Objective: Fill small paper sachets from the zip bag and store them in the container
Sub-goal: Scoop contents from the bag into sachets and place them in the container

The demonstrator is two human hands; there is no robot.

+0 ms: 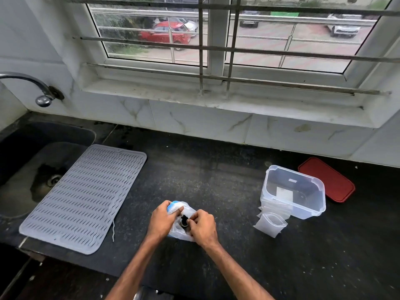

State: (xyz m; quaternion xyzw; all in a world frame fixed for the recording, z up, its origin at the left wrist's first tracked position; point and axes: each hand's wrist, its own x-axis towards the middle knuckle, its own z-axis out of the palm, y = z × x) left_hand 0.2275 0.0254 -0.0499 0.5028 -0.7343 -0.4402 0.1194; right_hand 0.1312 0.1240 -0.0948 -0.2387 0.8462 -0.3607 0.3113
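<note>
A clear zip bag [181,231] with a blue top edge lies on the black counter between my hands. My left hand [161,219] grips its blue-edged mouth. My right hand [202,226] pinches something small and dark at the bag's opening; what it is I cannot tell. To the right stands a clear plastic container [295,191], open, with one white sachet lying inside. A few small sachets [270,224] lie in a loose pile against its near left corner.
The red lid [326,179] lies behind the container on the right. A grey ribbed drying mat [84,195] overlaps the dark sink [28,169] at the left, under a tap [41,89]. A window sill and barred window run along the back.
</note>
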